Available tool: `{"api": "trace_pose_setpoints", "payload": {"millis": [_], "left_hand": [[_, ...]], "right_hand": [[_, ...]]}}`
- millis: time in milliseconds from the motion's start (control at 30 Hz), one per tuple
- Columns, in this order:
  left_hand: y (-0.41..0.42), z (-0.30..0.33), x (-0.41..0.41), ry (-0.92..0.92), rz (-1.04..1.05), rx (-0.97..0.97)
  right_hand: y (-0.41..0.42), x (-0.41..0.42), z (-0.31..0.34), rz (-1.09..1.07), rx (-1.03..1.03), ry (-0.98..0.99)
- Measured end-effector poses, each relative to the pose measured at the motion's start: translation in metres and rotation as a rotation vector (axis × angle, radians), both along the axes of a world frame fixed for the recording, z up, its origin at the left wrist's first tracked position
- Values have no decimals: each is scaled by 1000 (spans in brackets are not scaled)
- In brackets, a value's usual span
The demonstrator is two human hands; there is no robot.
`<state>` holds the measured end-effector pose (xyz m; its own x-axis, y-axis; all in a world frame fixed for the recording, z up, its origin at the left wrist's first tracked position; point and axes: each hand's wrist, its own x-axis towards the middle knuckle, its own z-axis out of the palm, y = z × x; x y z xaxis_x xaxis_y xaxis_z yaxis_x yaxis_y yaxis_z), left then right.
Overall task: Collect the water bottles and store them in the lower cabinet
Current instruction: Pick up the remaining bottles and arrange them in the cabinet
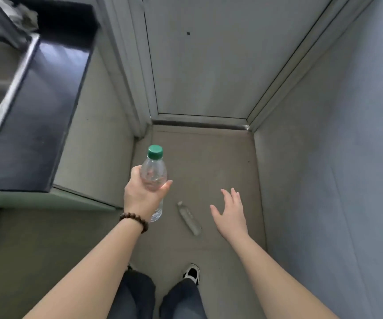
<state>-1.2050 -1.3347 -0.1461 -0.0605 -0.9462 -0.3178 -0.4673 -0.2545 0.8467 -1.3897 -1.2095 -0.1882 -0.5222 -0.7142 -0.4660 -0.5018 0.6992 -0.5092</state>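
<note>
At frame centre, the left hand (143, 194) grips a green-capped water bottle (154, 180) upright; the right hand (230, 214) is spread open, probably to grab the second bottle (189, 218) lying on the floor (220, 162).

Floor (220, 162) is plain grey-brown concrete, pretty bare. One clear bottle (189, 218) lies on its side mid-floor, neck pointing far-left. Nearer in, a black-and-white shoe (192, 273) stands on it. Far end meets a door (199, 65)
</note>
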Motion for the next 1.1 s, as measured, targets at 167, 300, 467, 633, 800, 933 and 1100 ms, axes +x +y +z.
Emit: {"api": "trace_pose_setpoints", "payload": {"millis": [167,300,467,633,800,933,1100], "left_hand": [[11,-95,3,-106,41,77],[8,-204,10,-206,40,145],[8,-352,33,-295,53,213],[18,-461,60,-287,45,253],[21,-517,82,-322,69,232],[16,-520,90,-325,98,222],[16,-469,90,-302,95,199]], "right_hand": [[-4,-17,-109,-5,91,-31],[-11,-21,-230,14,142,-59],[-23,-11,-403,127,227,-67],[-29,3,-547,179,305,-32],[-31,16,-626,196,375,78],[-34,16,-640,154,275,137],[-38,11,-584,120,216,52]]}}
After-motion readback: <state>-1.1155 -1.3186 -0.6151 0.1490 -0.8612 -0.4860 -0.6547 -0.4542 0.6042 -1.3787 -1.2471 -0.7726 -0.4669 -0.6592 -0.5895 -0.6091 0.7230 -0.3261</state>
